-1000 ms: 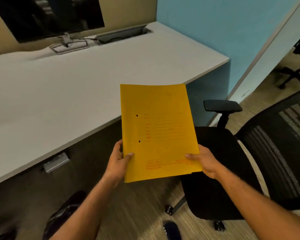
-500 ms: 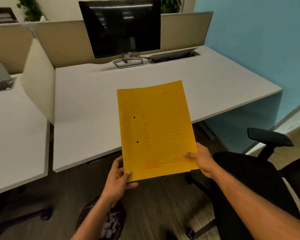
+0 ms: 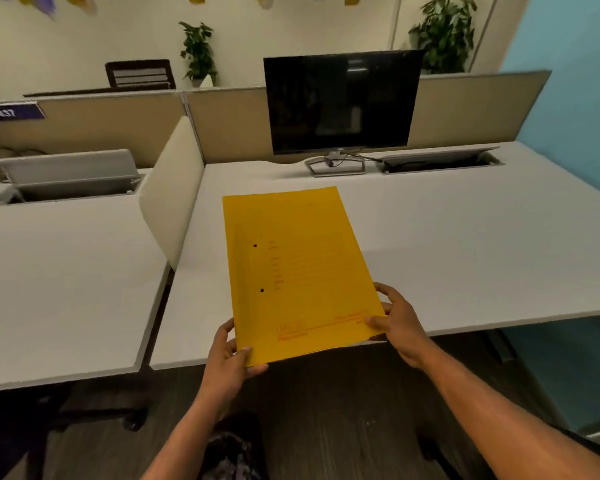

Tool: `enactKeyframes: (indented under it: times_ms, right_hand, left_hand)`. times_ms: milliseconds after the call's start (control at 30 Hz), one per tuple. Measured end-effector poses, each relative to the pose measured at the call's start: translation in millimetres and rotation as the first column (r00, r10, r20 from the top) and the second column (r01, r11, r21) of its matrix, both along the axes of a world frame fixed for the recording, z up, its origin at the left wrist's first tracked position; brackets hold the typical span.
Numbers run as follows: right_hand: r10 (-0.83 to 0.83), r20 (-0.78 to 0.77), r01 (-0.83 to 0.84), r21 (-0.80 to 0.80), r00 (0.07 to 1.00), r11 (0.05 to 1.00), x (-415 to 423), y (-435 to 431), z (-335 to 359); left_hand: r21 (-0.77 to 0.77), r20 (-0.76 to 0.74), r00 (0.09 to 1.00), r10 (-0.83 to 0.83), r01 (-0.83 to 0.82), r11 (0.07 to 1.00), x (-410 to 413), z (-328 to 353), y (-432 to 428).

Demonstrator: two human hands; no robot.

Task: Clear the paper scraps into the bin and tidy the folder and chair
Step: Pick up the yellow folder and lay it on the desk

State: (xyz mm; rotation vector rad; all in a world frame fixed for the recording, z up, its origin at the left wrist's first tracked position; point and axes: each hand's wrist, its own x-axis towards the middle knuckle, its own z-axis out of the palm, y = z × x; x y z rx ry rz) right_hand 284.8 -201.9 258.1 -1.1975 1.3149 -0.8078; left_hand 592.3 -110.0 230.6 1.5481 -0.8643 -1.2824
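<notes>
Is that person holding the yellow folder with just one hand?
No, the left hand pinches the yellow folder at its near left corner, the right hand at its near right.

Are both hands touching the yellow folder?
Touching. The head view shows the left hand pinching the yellow folder at its near left corner, and the right hand pinching its near right corner.

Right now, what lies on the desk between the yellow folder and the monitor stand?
Nothing. The head view shows only bare white desk between the yellow folder and the monitor stand.
</notes>
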Motion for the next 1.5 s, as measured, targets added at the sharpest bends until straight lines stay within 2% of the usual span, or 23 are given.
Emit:
enactKeyframes:
  times_ms: [267,500,667,900,1033,1200,1267,1400,1500]
  right_hand:
    - [0.008,-0.018,-0.008,-0.046,1.0,0.999,42,-57,-8]
    - [-0.058,-0.018,0.056,-0.073,0.998,0.996,95,-136,-19]
    - [-0.12,-0.057,0.114,-0.099,0.991,0.989,142,-205,-23]
    - [-0.128,-0.093,0.118,-0.098,0.987,0.988,193,-292,-34]
    - [-0.135,-0.146,0.122,-0.091,0.98,0.988,211,-326,-43]
    - [-0.115,-0.246,0.097,-0.085,0.962,0.992,226,-353,-51]
    - [-0.087,-0.326,0.057,-0.101,0.942,0.993,230,-357,-52]
    - [-0.05,-0.58,-0.042,-0.143,0.813,0.989,232,-357,-60]
    - [-0.075,-0.655,-0.047,-0.166,0.752,0.985,232,-354,-62]
  left_hand:
    - [-0.035,0.133,0.987,0.086,-0.082,0.996,29,1,-55]
    - [-0.057,0.165,0.972,0.165,-0.158,0.986,75,-8,-137]
    - [-0.114,0.237,0.959,0.158,-0.134,0.985,108,-9,-210]
    - [-0.078,0.251,0.952,0.177,-0.162,0.984,156,-8,-303]
    - [-0.084,0.317,0.935,0.157,-0.138,0.987,169,-11,-337]
    - [-0.065,0.463,0.878,0.121,-0.103,0.993,179,-19,-363]
    - [-0.066,0.554,0.821,0.14,-0.124,0.99,183,-22,-370]
    - [0.058,0.787,0.616,0.028,-0.119,0.991,188,-29,-374]
    - [0.114,0.811,0.584,-0.023,-0.119,0.986,187,-29,-374]
